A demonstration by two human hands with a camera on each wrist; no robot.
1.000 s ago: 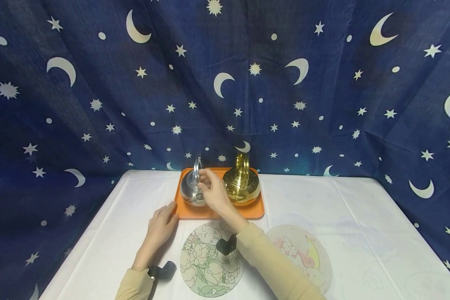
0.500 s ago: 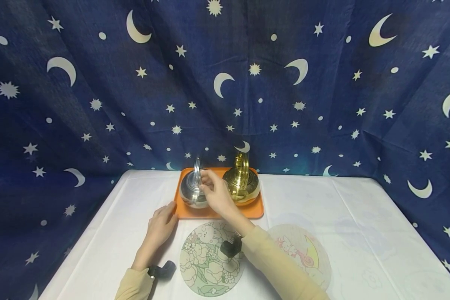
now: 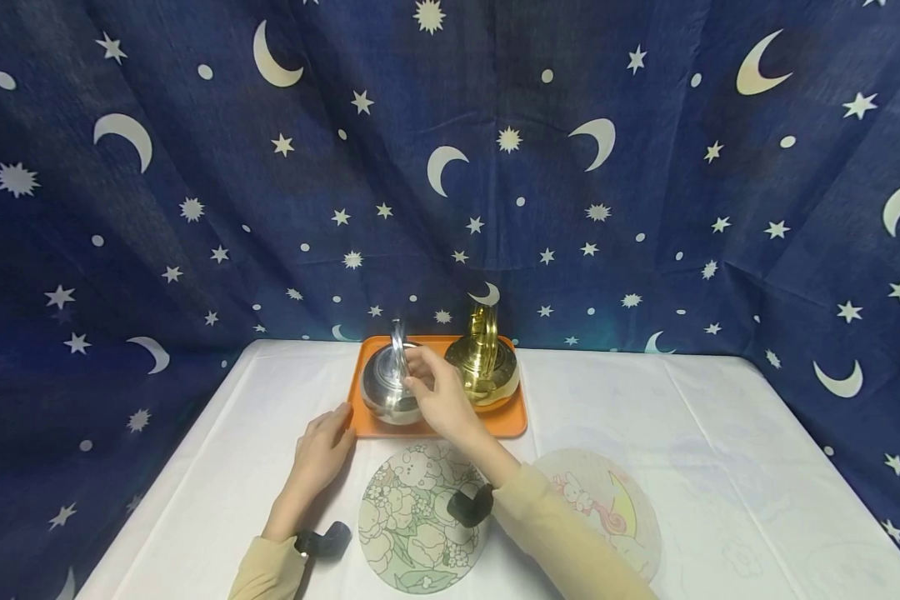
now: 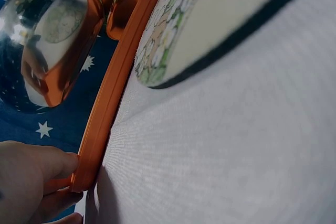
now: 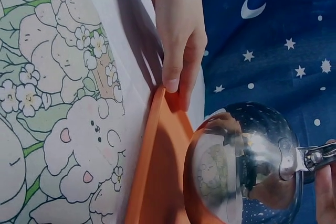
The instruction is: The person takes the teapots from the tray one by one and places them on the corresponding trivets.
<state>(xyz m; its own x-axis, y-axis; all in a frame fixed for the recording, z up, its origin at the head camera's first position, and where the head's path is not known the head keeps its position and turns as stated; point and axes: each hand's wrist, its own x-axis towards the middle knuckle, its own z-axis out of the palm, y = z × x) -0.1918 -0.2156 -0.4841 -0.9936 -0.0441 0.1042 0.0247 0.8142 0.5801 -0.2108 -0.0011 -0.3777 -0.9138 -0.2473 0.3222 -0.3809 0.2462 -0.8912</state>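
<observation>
My right hand (image 3: pixel 441 396) grips the upright handle (image 3: pixel 398 350) of a shiny silver teapot (image 3: pixel 385 393). In the left wrist view the teapot (image 4: pixel 31 51) hangs a little above the orange tray (image 4: pixel 107 98), with backdrop showing between them. My left hand (image 3: pixel 322 446) pinches the tray's near left corner, thumb over the rim and fingers outside it. A matching gold teapot (image 3: pixel 483 375) stands on the tray's right half, partly behind my right hand. The right fingertips (image 5: pixel 325 187) on the handle are mostly cut off in the right wrist view.
A round green-patterned mat (image 3: pixel 420 542) lies in front of the tray. Beside it, partly under my right forearm, is a pale pink-patterned mat (image 3: pixel 637 533). A white cloth (image 3: pixel 720 467) covers the table. Behind hangs a blue curtain (image 3: pixel 390 150) with stars and moons.
The silver teapot first shifts slightly left, then right and toward me, and my right hand moves with it. My left hand and the gold teapot stay put.
</observation>
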